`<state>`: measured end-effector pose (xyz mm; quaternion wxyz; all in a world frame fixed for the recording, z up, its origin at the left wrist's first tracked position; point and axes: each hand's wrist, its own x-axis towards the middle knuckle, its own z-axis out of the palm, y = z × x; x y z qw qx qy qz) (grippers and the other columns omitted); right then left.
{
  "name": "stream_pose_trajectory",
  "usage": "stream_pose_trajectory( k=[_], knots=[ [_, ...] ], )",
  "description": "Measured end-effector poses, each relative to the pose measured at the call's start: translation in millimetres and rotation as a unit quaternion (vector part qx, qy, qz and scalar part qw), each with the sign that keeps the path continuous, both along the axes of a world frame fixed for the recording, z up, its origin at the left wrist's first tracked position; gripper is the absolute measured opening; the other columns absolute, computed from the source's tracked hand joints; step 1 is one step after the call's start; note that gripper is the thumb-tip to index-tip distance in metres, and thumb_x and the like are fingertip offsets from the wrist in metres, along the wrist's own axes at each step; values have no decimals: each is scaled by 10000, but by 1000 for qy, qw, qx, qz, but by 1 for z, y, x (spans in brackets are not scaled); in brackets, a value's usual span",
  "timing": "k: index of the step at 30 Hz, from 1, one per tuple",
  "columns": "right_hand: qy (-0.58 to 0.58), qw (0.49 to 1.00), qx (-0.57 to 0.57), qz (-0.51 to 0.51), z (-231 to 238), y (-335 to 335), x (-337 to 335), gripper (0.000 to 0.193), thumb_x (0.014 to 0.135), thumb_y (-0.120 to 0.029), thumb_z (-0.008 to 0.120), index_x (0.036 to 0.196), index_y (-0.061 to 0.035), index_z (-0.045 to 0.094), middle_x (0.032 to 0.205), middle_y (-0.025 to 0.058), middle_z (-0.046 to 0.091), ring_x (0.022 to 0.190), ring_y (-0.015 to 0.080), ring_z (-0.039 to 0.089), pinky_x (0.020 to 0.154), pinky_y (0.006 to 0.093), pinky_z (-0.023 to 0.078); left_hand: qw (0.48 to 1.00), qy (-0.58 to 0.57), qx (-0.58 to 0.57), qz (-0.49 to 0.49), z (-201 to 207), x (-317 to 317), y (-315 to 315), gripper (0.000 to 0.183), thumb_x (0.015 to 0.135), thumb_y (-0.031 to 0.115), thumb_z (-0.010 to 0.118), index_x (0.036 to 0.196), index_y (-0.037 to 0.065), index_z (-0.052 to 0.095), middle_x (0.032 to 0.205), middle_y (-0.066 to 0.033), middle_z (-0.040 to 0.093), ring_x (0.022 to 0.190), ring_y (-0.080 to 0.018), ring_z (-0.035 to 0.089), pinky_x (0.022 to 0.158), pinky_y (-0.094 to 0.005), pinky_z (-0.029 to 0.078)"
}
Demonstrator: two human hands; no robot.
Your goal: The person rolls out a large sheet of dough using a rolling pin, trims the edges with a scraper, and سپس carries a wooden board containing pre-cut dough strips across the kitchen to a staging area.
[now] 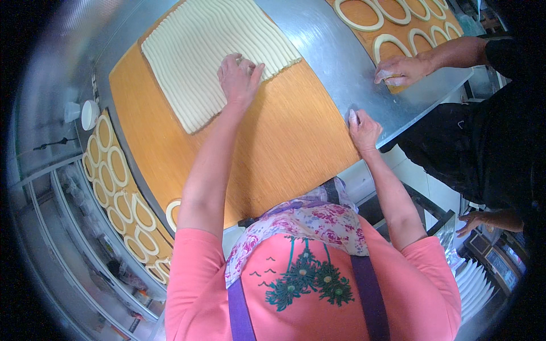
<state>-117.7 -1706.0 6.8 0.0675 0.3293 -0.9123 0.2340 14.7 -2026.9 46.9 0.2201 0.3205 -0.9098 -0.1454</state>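
Pale dough strips point(196, 62) lie side by side in a dense sheet on the far part of a wooden board point(284, 142). My left hand point(239, 80) is at the near edge of the sheet, its fingers bent down and closed on a dough strip; the fingertips are partly hidden. Beside the board's right edge, my right hand point(365, 132) is closed, with floury fingers. A small dark bit shows by its thumb, too little to name.
Dough rings point(358, 14) lie on another board at the far right, where a co-worker's floury hand point(401, 71) works. More dough rings point(118, 165) fill a board at left, near a white bowl point(90, 115). Metal shelving point(74, 227) stands lower left. One ring point(172, 215) sits by my left arm.
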Motion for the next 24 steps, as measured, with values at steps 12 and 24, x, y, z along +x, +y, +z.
stream_pose_trajectory(
  k=[12, 24],
  knots=[
    [-23, 1000, 15, 3, 1, 0, 0, 259, 859, -293, 606, 698, -100, 544, 668, 113, 608, 582, 333, 597, 522, 449, 433, 999, 36, 29, -16, -3, -13, -6, 251, 722, 217, 687, 953, 118, 684, 1203, -126, 507, 1199, -303, 429, 1009, -456, 319],
    [-23, 1000, -1, 8, 3, -1, -1, 261, 846, -284, 615, 690, -93, 528, 659, 109, 602, 578, 334, 591, 514, 440, 436, 993, -7, -23, -114, -8, -22, -13, 213, 774, 180, 613, 963, 150, 704, 1257, -125, 496, 1241, -311, 399, 1053, -476, 274]
  ],
)
